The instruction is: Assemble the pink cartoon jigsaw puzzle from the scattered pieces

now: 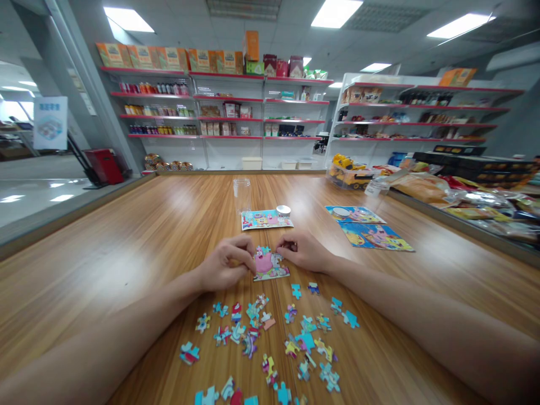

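Pinching the joined puzzle patch (270, 265) from both sides, left hand (221, 264) and right hand (301, 251) hold its long axis crosswise.

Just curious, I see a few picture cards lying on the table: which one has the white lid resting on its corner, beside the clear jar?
The picture card straight beyond the hands: the white lid sits on its right corner, the clear jar just behind. The two others lie farther right.

Bright ceiling panels (336, 12) glare on the table (126, 247); edges bend and blur.

A single head-worn camera looks forward and down, close over the wooden table (126, 236), its wide edges seemingly distorted.
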The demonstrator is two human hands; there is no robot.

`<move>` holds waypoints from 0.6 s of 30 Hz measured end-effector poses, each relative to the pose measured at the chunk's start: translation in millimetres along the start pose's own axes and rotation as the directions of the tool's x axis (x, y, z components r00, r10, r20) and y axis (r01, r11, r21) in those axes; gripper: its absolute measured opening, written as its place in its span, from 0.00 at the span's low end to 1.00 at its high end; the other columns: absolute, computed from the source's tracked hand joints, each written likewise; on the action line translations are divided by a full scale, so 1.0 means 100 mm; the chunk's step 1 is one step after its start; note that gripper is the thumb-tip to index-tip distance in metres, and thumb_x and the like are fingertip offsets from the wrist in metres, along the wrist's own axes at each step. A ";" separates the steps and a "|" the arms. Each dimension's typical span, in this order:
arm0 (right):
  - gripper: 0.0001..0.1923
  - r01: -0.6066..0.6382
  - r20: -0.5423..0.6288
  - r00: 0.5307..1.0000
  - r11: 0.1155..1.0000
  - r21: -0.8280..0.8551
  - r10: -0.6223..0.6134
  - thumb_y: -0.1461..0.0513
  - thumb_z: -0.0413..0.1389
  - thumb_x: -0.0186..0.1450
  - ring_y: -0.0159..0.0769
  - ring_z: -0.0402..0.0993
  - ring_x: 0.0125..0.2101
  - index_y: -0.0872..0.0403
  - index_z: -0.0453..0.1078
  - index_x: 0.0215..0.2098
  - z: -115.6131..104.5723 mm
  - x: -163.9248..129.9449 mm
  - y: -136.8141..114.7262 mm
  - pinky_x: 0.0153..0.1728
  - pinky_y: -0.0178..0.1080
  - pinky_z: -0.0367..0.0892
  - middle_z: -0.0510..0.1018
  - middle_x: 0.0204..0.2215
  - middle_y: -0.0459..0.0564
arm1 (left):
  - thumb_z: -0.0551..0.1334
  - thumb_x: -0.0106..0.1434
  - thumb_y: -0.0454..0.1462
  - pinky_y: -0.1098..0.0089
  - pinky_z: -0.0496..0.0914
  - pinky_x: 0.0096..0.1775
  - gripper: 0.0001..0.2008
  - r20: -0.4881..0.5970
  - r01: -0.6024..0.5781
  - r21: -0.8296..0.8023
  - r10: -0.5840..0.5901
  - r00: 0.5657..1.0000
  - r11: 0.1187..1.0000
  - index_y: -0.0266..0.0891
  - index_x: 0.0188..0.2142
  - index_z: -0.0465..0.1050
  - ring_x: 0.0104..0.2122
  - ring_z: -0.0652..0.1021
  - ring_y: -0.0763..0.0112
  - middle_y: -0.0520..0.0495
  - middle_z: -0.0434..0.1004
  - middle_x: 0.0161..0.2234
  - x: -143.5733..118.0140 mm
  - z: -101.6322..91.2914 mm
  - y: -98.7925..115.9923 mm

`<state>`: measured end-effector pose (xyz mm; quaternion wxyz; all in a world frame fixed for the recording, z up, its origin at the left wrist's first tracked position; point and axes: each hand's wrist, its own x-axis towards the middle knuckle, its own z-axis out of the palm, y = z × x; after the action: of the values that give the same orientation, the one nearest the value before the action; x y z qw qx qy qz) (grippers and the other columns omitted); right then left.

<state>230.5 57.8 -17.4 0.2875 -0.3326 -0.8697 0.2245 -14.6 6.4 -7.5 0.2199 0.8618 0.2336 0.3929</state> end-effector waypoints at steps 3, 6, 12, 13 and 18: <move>0.06 -0.009 0.006 1.000 1.000 -0.005 0.009 0.63 0.56 0.64 0.30 0.67 0.23 0.56 0.75 0.31 0.00 0.00 0.00 0.24 0.33 0.59 0.75 0.23 0.45 | 0.58 0.57 0.28 0.66 0.63 0.34 0.13 0.137 -0.134 0.047 0.126 0.982 0.990 0.40 0.30 0.82 0.31 0.69 0.67 0.47 0.68 0.28 0.00 0.03 0.11; 0.06 -0.013 0.005 1.000 1.000 -0.004 0.013 0.63 0.56 0.64 0.30 0.67 0.23 0.56 0.75 0.32 0.00 0.00 0.00 0.24 0.33 0.59 0.75 0.23 0.45 | 0.57 0.55 0.27 0.66 0.62 0.34 0.15 0.190 -0.164 0.082 0.146 0.971 0.983 0.41 0.32 0.83 0.30 0.68 0.67 0.47 0.67 0.27 0.00 0.03 0.12; 0.06 -0.006 0.012 1.000 1.000 -0.002 0.006 0.63 0.57 0.64 0.30 0.67 0.23 0.56 0.75 0.32 0.00 0.00 0.01 0.24 0.33 0.59 0.75 0.23 0.45 | 0.58 0.54 0.28 0.67 0.60 0.31 0.13 0.192 -0.049 -0.067 0.061 0.979 0.997 0.39 0.30 0.83 0.28 0.66 0.68 0.48 0.67 0.24 0.02 0.06 0.13; 0.06 -0.008 0.012 1.000 1.000 0.000 0.008 0.63 0.57 0.64 0.30 0.67 0.23 0.56 0.75 0.32 0.00 0.00 0.01 0.24 0.33 0.59 0.75 0.22 0.45 | 0.59 0.54 0.29 0.68 0.60 0.30 0.12 0.149 0.058 -0.180 -0.031 0.988 0.982 0.39 0.29 0.83 0.27 0.66 0.70 0.48 0.67 0.24 0.03 0.08 0.14; 0.06 -0.017 0.009 1.000 1.000 0.000 0.017 0.64 0.57 0.64 0.30 0.67 0.24 0.56 0.75 0.31 0.01 0.00 0.02 0.25 0.33 0.59 0.75 0.23 0.45 | 0.69 0.51 0.32 0.76 0.55 0.23 0.10 0.138 0.397 -0.859 -0.600 0.788 0.324 0.30 0.35 0.80 0.22 0.63 0.78 0.49 0.67 0.24 0.09 0.15 0.14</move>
<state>231.0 59.1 -18.9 0.2817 -0.3387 -0.8682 0.2285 5.6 -2.8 -3.2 0.6991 0.4747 0.2839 0.4530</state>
